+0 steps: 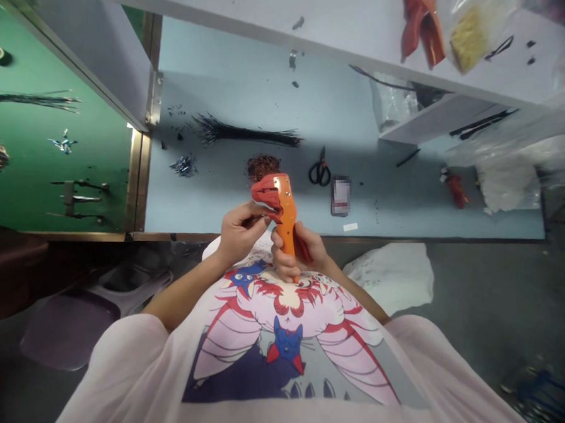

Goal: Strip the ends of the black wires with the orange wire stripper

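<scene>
Hands together: left hand [242, 231], right hand [285, 254] clamped on orange hand tool [287, 221] | long axis forward, red head [265, 195] away

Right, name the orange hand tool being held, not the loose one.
The orange-and-red tool in the right hand; the other one lies on the upper shelf.

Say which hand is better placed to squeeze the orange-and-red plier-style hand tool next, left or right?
Probably the right: the right hand wraps the handle of the orange-and-red plier-style hand tool. The left hand sits up by the tool's red head, pinching something thin and dark.
</scene>
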Motion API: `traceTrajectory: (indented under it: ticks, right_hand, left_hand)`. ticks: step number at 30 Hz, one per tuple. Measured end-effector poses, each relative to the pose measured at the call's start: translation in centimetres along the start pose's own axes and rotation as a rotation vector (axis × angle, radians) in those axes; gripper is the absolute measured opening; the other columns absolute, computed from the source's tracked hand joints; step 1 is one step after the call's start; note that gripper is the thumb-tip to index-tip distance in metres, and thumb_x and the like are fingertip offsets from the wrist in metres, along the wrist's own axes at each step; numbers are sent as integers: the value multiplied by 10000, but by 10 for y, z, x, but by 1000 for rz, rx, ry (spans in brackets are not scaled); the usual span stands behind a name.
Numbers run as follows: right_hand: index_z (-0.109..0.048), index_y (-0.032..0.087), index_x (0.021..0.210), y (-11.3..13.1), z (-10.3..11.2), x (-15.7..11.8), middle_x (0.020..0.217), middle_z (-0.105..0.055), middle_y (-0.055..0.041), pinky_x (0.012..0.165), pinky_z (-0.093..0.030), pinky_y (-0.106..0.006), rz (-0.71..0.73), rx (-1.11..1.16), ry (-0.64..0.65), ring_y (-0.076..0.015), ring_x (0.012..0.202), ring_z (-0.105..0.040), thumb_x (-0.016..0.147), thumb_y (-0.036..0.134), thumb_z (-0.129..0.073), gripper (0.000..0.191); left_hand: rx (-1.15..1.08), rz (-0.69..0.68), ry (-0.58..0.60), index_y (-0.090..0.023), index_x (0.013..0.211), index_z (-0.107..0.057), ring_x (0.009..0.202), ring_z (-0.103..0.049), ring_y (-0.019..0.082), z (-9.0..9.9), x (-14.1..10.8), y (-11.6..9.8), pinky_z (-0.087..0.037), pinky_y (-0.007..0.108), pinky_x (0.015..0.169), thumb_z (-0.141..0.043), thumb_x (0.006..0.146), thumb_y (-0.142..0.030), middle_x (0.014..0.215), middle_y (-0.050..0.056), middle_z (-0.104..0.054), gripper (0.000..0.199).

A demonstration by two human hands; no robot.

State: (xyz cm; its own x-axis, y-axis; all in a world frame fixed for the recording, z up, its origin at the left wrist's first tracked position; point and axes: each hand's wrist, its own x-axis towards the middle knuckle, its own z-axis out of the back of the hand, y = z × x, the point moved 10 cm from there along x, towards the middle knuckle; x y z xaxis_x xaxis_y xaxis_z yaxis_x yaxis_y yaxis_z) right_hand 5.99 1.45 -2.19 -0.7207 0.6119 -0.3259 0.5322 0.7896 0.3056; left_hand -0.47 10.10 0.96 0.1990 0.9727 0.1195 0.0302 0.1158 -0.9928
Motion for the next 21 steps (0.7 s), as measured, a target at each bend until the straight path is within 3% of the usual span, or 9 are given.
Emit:
traceTrajectory:
  ticks: [8, 12, 14, 18, 21]
  right_hand:
    - [-412, 210, 819, 2, 12, 6, 489, -399, 71, 310, -374, -193, -32, 89, -12, -60, 293, -258, 922, 604, -66, 534]
    - [-425, 203, 798, 14, 27, 17, 453, -309, 96, 280, -297, -136, 2, 165, -34, -41, 284, -149, 948, 552, -69, 521]
    - [-437, 199, 798, 21, 45, 27, 452, -299, 97, 284, -290, -132, -4, 195, -102, -44, 288, -163, 948, 552, -62, 537]
    - [-495, 171, 872, 43, 99, 50, 560, -493, 26, 433, -459, -237, -14, 180, -320, -94, 423, -449, 935, 576, -125, 553]
    - [-509, 157, 851, 61, 145, 55, 631, -578, -18, 550, -507, -305, 27, 111, -525, -129, 523, -549, 921, 538, -279, 450]
  left_hand:
    - [13, 101, -16, -181, 753, -693, 535, -491, 87, -1, 10, 22, -377, 214, 510, -646, 755, -278, 627, 5, -604, 108]
    - [10, 188, -53, -172, 748, -688, 547, -485, 89, 0, 22, 48, -382, 219, 526, -643, 744, -298, 634, 6, -611, 134]
    - [44, 247, -69, -171, 762, -684, 580, -505, 98, 0, 31, 71, -399, 224, 557, -642, 737, -303, 651, 8, -621, 142]
    - [179, 385, -65, -152, 772, -668, 619, -525, 101, 7, 52, 131, -411, 224, 608, -607, 731, -231, 700, 18, -637, 108]
    - [315, 514, -104, -145, 758, -653, 585, -501, 103, 26, 60, 175, -382, 220, 576, -566, 723, -173, 656, 14, -619, 97]
